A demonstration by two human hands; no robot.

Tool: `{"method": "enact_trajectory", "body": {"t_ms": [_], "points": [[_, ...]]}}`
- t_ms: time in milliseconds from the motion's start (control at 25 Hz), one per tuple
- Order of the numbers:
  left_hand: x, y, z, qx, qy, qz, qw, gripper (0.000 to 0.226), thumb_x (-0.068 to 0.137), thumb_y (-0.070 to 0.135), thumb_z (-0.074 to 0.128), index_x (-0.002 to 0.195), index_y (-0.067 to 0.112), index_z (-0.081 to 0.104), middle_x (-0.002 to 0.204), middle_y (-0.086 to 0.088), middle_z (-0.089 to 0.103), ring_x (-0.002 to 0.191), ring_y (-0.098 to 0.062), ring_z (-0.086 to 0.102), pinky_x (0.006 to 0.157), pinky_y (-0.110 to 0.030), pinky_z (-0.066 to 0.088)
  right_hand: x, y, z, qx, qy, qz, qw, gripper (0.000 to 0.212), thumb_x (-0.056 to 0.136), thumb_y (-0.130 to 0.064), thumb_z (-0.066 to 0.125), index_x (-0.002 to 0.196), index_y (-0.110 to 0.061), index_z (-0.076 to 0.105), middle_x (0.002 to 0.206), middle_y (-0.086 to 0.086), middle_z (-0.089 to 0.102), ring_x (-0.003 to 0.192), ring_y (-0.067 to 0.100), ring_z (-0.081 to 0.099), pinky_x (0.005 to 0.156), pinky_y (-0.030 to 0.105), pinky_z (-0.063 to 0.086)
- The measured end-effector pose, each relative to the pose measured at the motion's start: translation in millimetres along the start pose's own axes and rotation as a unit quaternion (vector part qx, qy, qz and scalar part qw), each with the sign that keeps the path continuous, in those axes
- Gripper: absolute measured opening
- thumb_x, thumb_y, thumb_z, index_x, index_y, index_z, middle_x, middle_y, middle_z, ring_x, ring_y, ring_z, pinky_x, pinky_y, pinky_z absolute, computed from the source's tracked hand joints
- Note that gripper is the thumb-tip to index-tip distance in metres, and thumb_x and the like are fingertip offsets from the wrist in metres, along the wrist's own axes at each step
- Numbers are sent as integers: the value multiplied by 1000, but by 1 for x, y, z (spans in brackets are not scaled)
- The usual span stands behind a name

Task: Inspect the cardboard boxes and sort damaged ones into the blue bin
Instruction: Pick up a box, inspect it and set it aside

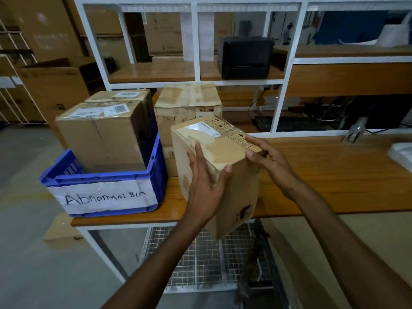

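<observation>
Benchtop [334,175] right of held box [240,192] open; carton [100,139] crowds blue bin [107,177]; stacked boxes [185,103] block rear-left.

Blue bin [158,166] label [104,198] reads "Abnormal Bin"

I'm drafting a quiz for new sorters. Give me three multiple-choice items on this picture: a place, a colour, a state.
1. Where does the blue bin stand? A) on the floor B) at the left end of the table C) on a shelf
2. What colour is the bin's label? A) white B) yellow C) red
3. How is the held box? A) flat on the table B) in the bin C) tilted, in both hands
Key: B, it sits on the wooden top; A, white paper bearing handwriting; C, the left hand and right hand grip it aslant.
</observation>
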State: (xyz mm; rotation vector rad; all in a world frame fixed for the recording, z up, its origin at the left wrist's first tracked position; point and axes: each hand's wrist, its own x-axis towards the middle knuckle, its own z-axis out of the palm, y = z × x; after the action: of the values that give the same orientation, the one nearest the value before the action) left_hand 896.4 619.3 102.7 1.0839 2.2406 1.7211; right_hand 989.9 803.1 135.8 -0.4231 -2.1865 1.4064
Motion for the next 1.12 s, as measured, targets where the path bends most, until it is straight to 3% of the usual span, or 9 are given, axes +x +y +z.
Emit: {"method": "enact_trajectory", "body": {"t_ms": [80, 160, 320, 480, 600, 680, 800, 1000, 1120], "points": [[6, 6, -18, -35, 25, -6, 999, 99, 91, 81, 47, 164, 47, -10, 176, 9, 2, 158, -9, 14, 119, -23, 32, -8, -2, 11, -41, 42, -27, 998, 67, 78, -77, 71, 138, -50, 59, 141, -24, 56, 132, 7, 50, 105, 47, 52], [17, 16, -37, -37, 35, -8, 999, 87, 95, 67, 49, 167, 40, 8, 170, 9, 26, 145, -6, 34, 98, -7, 38, -10, -12, 22, -78, 113, -48, 989, 70, 73, -87, 67, 134, -52, 60, 136, -23, 59, 130, 16, 52, 98, 49, 55], [37, 26, -69, -27, 21, 12, 999, 69, 95, 59, 63, 155, 34, 38, 141, 16, 51, 120, 6, 55, 91, -12, 50, -4, -38, 36, -95, 203, -46, 973, 57, 77, -84, 63, 124, -54, 53, 107, -25, 61, 115, 15, 60, 93, 47, 55], [54, 30, -75, 4, 48, 20, 999, 55, 96, 58, 66, 141, 32, 51, 126, 20, 61, 113, 5, 60, 88, -20, 55, 10, -47, 47, -73, 238, -31, 968, 58, 78, -81, 66, 127, -52, 52, 109, -19, 63, 114, 16, 61, 96, 47, 53], [51, 20, -69, -50, 11, -21, 998, 73, 95, 55, 70, 153, 31, 33, 133, 14, 59, 114, 2, 62, 92, -23, 56, 9, -38, 49, -30, 182, 16, 983, 79, 86, -63, 73, 151, -41, 35, 125, -14, 60, 116, 13, 58, 94, 40, 51], [34, 1, -58, -34, 4, -49, 998, 74, 93, 60, 67, 152, 26, 39, 140, 7, 62, 120, -9, 65, 94, -30, 58, -1, -28, 56, -6, 152, 50, 987, 70, 87, -59, 74, 144, -35, 41, 120, -15, 64, 111, 12, 65, 91, 42, 57], [31, -7, -50, 20, 75, -22, 997, 56, 96, 63, 60, 136, 23, 60, 124, 9, 70, 111, -8, 69, 91, -34, 61, 0, -25, 60, -26, 186, 35, 982, 45, 88, -57, 73, 120, -33, 52, 104, -16, 67, 100, 4, 66, 84, 38, 60], [18, -17, -52, 67, -22, -56, 996, 68, 91, 75, 59, 145, 34, 49, 130, 11, 68, 115, -12, 68, 95, -37, 59, -18, -11, 53, -12, 92, 93, 991, 82, 76, -61, 83, 141, -31, 42, 112, -17, 66, 101, 5, 67, 80, 34, 59], [6, -24, -48, 112, -10, -56, 992, 73, 93, 77, 52, 148, 30, 47, 135, 4, 69, 116, -16, 69, 95, -36, 55, -34, -5, 70, -60, 131, 85, 986, 73, 80, -68, 74, 136, -30, 45, 102, -20, 65, 93, -1, 65, 72, 26, 54]]}}
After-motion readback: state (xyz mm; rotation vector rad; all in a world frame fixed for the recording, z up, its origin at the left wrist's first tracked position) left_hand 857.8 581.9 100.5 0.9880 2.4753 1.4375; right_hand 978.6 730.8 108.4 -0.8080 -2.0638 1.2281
